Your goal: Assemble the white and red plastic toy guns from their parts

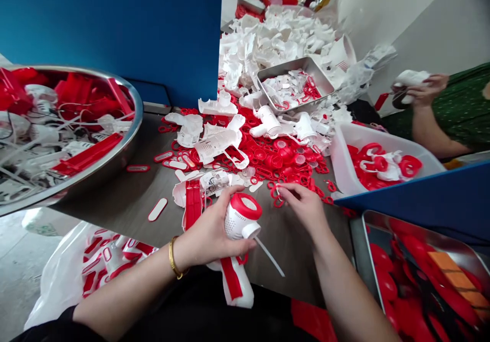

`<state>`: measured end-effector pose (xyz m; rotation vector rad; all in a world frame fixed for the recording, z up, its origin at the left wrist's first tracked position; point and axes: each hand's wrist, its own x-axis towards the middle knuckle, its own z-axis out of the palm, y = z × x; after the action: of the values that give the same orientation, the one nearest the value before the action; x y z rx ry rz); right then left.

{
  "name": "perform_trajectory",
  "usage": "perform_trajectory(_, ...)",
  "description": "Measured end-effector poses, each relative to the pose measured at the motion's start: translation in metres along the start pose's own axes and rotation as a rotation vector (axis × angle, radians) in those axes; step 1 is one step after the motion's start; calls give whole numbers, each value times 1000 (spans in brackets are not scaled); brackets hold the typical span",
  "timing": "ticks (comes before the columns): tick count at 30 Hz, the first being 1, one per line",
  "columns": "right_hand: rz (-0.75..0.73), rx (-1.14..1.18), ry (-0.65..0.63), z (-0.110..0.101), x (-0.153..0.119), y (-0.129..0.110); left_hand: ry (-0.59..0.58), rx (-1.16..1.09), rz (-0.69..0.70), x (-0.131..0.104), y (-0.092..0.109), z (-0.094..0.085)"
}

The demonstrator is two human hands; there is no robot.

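My left hand [214,229], with a gold bangle on its wrist, is closed around a white and red plastic housing [241,219] shaped like a hair dryer. The housing has a red ring on top, a short side tube, and a handle [237,281] with a red strip pointing down toward me. A thin white strip [271,258] sticks out below the tube. To the right, my right hand [300,206] pinches a small red ring-shaped part [277,202] at the near edge of the red pile [275,155]; the fingers partly cover it. White half shells [218,145] lie beyond.
At left stands a large metal bowl [138,110] of mixed parts. A white bin [344,163], a metal tray [325,84] and another metal tray [367,250] surround the pile. Blue partitions [115,30] border the table. A co-worker's hand [424,89] holds a white part at right.
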<state>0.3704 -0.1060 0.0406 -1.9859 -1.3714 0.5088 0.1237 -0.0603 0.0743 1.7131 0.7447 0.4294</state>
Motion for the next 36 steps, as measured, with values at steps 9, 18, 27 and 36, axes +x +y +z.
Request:
perform_trajectory(9,-288,490,-174,-9,-74,-30,140,201,126,12,0,-7)
perform_trajectory(18,-397,394,50,6,-70,-44,33,66,60,12,2,11)
perform_trajectory(27,-108,870,-295,5,-73,-33,6,-135,206,13,-8,29)
perform_trajectory(36,-250,591,-143,9,-67,-21,40,-11,271,28,-15,32)
